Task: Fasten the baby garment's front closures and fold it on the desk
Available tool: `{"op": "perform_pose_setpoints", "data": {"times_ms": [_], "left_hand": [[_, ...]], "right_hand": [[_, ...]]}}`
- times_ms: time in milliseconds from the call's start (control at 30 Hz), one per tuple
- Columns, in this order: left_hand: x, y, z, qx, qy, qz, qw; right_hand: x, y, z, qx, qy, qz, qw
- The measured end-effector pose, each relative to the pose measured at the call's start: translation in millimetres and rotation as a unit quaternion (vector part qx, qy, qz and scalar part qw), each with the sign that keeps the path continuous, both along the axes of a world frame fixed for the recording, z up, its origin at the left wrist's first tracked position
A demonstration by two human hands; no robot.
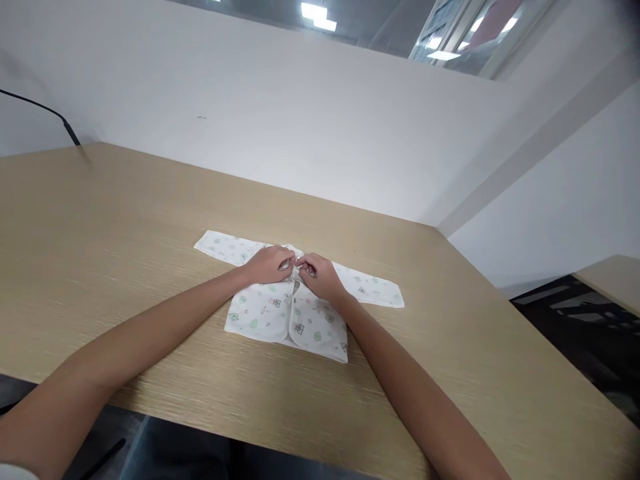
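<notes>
A wood-grained table (150, 200) takes up most of the view. Behind it rises a white wall (280, 100), with a pale panel (555, 180) on the right. Along the top runs a glass pane (370, 30) showing bright ceiling lights (315, 12); at its upper right is a pale blue sheet (440, 23) whose markings are too small and slanted to read. At right, beyond the table edge, are a dark area (575, 327) and part of another tabletop (613, 273). Under the near edge the wearer's dark trousers (180, 453) show.

A small white garment (263, 310) lies flat at the middle of the table, sleeves spread to both sides, its front parted down the centre with rounded lower corners. Its print mixes grey animal-like faces, green shapes and pinkish spots; whether any of it is lettering cannot be made out.

The left hand (270, 264) and right hand (321, 275) meet near the neckline, almost touching, each with fingers curled and tips pinched on the cloth. A black cable (37, 103) hangs at the far left. A tiny dark mark (201, 118) on the wall is too small to read.
</notes>
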State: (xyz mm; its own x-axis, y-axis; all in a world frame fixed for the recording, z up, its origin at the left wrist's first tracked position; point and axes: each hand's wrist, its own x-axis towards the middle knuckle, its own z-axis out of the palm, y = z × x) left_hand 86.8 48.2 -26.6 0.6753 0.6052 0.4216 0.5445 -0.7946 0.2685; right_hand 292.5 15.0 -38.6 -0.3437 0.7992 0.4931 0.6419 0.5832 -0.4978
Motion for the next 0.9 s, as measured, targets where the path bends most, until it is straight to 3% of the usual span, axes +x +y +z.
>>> {"op": "perform_pose_setpoints", "data": {"times_ms": [200, 900], "left_hand": [[-0.3, -0.3, 0.1, 0.008, 0.000, -0.001, 1.000], [0.2, -2.5, -0.2, 0.005, -0.012, 0.018, 1.000]], "right_hand": [[0.0, 1.2, -1.1, 0.026, -0.004, 0.006, 1.000], [-0.3, 1.2, -2.1, 0.013, -0.005, 0.002, 1.000]]}}
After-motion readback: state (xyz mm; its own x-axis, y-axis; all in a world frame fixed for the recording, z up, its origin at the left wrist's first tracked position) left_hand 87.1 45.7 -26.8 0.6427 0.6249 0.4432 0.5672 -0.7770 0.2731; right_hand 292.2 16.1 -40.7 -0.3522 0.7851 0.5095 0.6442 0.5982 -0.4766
